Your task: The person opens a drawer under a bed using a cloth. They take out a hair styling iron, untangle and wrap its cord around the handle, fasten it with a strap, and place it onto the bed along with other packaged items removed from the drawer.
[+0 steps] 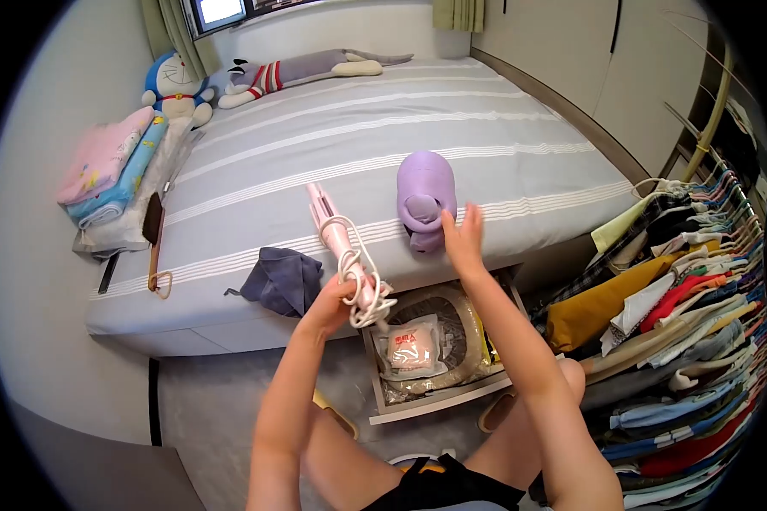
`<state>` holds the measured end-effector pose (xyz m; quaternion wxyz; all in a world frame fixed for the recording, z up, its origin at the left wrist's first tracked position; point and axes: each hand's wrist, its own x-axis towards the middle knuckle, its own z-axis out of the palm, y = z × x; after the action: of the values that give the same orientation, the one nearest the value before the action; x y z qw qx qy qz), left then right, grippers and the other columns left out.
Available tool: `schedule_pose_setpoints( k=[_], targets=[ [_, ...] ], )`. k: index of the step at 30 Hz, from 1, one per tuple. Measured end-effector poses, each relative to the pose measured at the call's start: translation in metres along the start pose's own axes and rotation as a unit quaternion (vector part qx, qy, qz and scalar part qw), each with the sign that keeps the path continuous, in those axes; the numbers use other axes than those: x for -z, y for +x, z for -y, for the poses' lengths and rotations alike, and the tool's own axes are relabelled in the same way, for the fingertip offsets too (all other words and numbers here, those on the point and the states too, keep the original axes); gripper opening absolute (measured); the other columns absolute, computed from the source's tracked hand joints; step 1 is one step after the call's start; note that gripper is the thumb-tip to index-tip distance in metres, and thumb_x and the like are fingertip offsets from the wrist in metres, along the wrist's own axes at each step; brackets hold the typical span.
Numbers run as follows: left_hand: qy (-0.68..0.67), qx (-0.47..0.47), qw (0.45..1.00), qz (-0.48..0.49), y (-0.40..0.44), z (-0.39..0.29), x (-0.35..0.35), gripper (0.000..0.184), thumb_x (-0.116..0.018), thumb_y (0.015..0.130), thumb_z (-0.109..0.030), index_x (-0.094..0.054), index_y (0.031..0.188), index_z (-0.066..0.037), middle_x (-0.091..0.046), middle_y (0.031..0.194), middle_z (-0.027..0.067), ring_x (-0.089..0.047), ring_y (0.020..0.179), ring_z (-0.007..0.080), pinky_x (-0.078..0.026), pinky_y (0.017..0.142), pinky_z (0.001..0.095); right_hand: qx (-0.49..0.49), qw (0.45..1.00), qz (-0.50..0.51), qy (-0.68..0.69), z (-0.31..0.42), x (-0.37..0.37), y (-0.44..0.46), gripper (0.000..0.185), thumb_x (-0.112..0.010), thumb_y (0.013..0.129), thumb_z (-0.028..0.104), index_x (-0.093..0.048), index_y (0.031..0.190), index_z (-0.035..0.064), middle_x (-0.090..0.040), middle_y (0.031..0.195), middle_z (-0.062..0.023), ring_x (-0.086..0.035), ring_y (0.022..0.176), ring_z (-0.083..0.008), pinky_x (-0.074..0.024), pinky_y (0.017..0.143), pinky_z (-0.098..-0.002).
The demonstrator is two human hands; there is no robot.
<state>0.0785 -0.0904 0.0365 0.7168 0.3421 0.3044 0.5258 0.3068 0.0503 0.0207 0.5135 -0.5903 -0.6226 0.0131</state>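
Pink styling wand (pixel 337 239), slim, smooth, white cord (pixel 376 310) looped around it, was tilted at mid-frame. Left hand (pixel 328 308) had its fingers wrapped about the lower end. Right hand (pixel 464 243), right of centre, fingers parted, gripped nothing (contact with the purple roll (pixel 426 183) unclear).

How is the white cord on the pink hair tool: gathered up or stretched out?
Gathered up, loosely: the white cord loops around the pink hair tool and bunches beside the left hand.
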Motion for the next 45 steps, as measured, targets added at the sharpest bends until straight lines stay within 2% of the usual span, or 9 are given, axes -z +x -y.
schedule_pose_setpoints(
  k=[4, 6, 12, 17, 24, 30, 36, 40, 45],
  targets=[
    [0.036, 0.001, 0.999, 0.017, 0.012, 0.011, -0.009, 0.03, -0.056, 0.084, -0.015, -0.045, 0.11, -0.003, -0.057, 0.101, 0.0079, -0.057, 0.091, 0.0178, -0.044, 0.083, 0.0313, 0.174, 0.949, 0.172, 0.197, 0.051, 0.083, -0.04, 0.03, -0.054, 0.08, 0.012, -0.054, 0.107, -0.0006, -0.057, 0.104, -0.0164, -0.053, 0.1, -0.0311, -0.0396, 0.089, -0.0372],
    [0.098, 0.002, 0.995, 0.009, 0.015, 0.029, -0.008, 0.039, -0.058, 0.082, -0.016, -0.041, 0.115, -0.003, -0.054, 0.105, 0.0078, -0.055, 0.095, 0.017, -0.043, 0.085, 0.0308, -0.078, 0.756, 0.502, 0.414, 0.052, 0.095, -0.061, 0.037, -0.058, 0.084, 0.02, -0.051, 0.114, -0.0008, -0.057, 0.109, -0.0094, -0.053, 0.103, -0.0168, -0.0414, 0.088, -0.0301],
    [0.323, -0.093, 0.938, 0.086, 0.003, 0.059, -0.053, 0.061, -0.062, 0.081, -0.013, -0.029, 0.131, -0.003, -0.044, 0.12, 0.0069, -0.042, 0.112, 0.0146, -0.035, 0.095, 0.0298, -0.122, 0.703, 0.541, 0.446, 0.028, 0.101, -0.09, 0.056, -0.066, 0.076, 0.016, -0.041, 0.124, -0.0005, -0.053, 0.111, -0.0066, -0.051, 0.101, -0.013, -0.0408, 0.088, -0.0286],
    [0.164, 0.006, 0.982, 0.093, -0.009, 0.034, -0.066, 0.056, -0.061, 0.08, -0.022, -0.034, 0.125, -0.004, -0.047, 0.111, 0.0086, -0.048, 0.101, 0.0141, -0.041, 0.084, 0.0273, -0.086, 0.755, 0.484, 0.434, 0.021, 0.106, -0.102, 0.048, -0.067, 0.071, 0.014, -0.048, 0.114, 0.0018, -0.056, 0.102, -0.005, -0.053, 0.094, -0.0121, -0.0432, 0.083, -0.0278],
    [0.04, -0.131, 0.983, -0.12, -0.001, 0.039, -0.064, 0.046, -0.047, 0.088, -0.042, -0.042, 0.116, -0.006, -0.056, 0.094, 0.0065, -0.056, 0.087, 0.0162, -0.046, 0.074, 0.0307, -0.295, 0.552, 0.594, 0.505, 0.021, 0.131, -0.131, 0.047, -0.071, 0.073, 0.022, -0.052, 0.112, 0.0048, -0.057, 0.097, 0.0001, -0.055, 0.086, -0.0091, -0.0452, 0.078, -0.0246],
    [0.189, -0.011, 0.98, -0.063, -0.027, 0.094, -0.102, 0.034, -0.058, 0.085, -0.025, -0.048, 0.108, -0.002, -0.061, 0.091, 0.0087, -0.06, 0.076, 0.014, -0.05, 0.068, 0.0256, -0.294, 0.61, 0.543, 0.497, 0.013, 0.14, -0.151, 0.033, -0.066, 0.079, 0.021, -0.054, 0.103, 0.0018, -0.06, 0.091, -0.004, -0.059, 0.081, -0.0114, -0.0494, 0.072, -0.0259],
    [0.027, 0.028, 0.996, -0.078, -0.049, 0.095, -0.109, 0.025, -0.05, 0.09, -0.028, -0.048, 0.091, -0.003, -0.061, 0.081, 0.0099, -0.061, 0.067, 0.0163, -0.052, 0.06, 0.0293, -0.053, 0.67, 0.693, 0.259, 0.011, 0.19, -0.104, 0.022, -0.061, 0.082, 0.023, -0.062, 0.091, 0.0026, -0.063, 0.082, -0.005, -0.056, 0.079, -0.0093, -0.0462, 0.073, -0.0255],
    [0.17, -0.02, 0.983, -0.069, -0.068, 0.096, -0.107, 0.027, -0.053, 0.089, -0.029, -0.049, 0.099, -0.004, -0.056, 0.076, 0.0031, -0.055, 0.061, 0.0095, -0.048, 0.054, 0.025, -0.219, 0.75, 0.481, 0.397, 0.008, 0.207, -0.097, 0.032, -0.051, 0.087, 0.027, -0.057, 0.104, 0.0008, -0.061, 0.098, -0.0079, -0.056, 0.092, -0.0132, -0.0462, 0.077, -0.0263],
    [0.341, -0.011, 0.926, 0.16, -0.089, 0.112, -0.116, 0.033, -0.045, 0.093, -0.028, -0.046, 0.116, -0.005, -0.053, 0.102, 0.0029, -0.049, 0.09, 0.0093, -0.045, 0.076, 0.0264, -0.264, 0.661, 0.525, 0.466, 0.028, 0.193, -0.159, 0.045, -0.057, 0.083, 0.03, -0.048, 0.116, 0.0008, -0.057, 0.104, -0.0093, -0.056, 0.092, -0.0168, -0.0462, 0.076, -0.0286]
  ],
)
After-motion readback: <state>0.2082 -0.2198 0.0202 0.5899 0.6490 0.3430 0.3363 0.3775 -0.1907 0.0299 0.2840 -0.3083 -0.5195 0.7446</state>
